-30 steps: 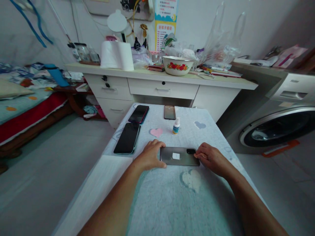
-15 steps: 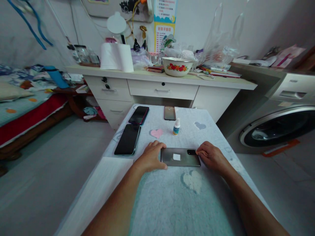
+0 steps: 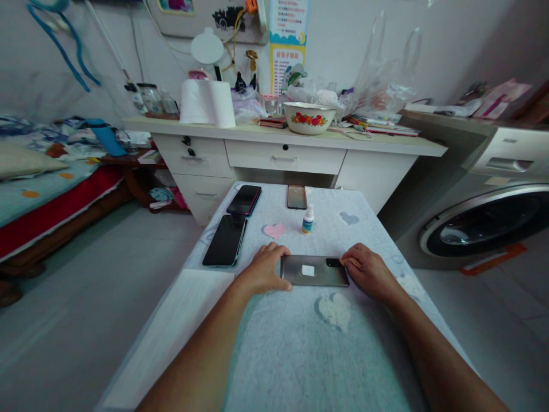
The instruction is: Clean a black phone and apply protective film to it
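Observation:
A grey phone [image 3: 314, 270] lies face down and sideways on the cloth-covered table [image 3: 300, 343], a small white sticker on its back. My left hand [image 3: 263, 270] cups the phone's left end, fingers curled over the top edge and thumb along the bottom. My right hand [image 3: 366, 270] grips the right end beside the camera block, fingers bent. Beyond the phone stands a small white dropper bottle [image 3: 307, 220].
Two dark phones [image 3: 226, 240] [image 3: 244, 199] lie at the table's far left and a third phone [image 3: 297, 196] at the far middle. A cluttered white desk [image 3: 283, 150] stands behind, a washing machine [image 3: 484, 200] to the right, a bed [image 3: 43, 189] to the left.
Both hands stay on the phone's ends and the phone rests in the same place. Only the head camera has drifted slightly.

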Motion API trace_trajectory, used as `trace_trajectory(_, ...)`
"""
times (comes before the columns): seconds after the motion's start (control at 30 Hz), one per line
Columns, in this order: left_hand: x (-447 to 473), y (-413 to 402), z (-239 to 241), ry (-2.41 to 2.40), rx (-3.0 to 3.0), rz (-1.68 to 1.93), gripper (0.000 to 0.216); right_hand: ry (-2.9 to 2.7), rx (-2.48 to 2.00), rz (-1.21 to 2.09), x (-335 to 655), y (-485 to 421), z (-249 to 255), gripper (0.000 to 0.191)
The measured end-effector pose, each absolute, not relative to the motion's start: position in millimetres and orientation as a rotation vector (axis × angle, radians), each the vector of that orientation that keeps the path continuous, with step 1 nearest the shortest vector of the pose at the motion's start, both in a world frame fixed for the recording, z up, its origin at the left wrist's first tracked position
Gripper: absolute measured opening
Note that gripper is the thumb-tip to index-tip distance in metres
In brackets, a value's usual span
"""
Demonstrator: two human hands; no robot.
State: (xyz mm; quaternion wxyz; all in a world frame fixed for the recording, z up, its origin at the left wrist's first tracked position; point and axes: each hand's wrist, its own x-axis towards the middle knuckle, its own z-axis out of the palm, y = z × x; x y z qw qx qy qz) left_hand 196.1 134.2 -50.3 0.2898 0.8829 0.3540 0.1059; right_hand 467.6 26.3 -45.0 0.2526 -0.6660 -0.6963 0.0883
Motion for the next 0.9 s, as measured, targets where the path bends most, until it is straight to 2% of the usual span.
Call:
trace_trajectory(0.37,196.4,134.3,-50.4,0.923,2.361,0.288,0.066,-1.874,-1.781,0.235,464.6,27.6,-50.3,0.015)
trace_trajectory(0.9,196.3,134.9,-50.6,0.926,2.342,0.301,0.065,-1.971,-1.809,0.207,434.8,36.0,-43.5,0.023)
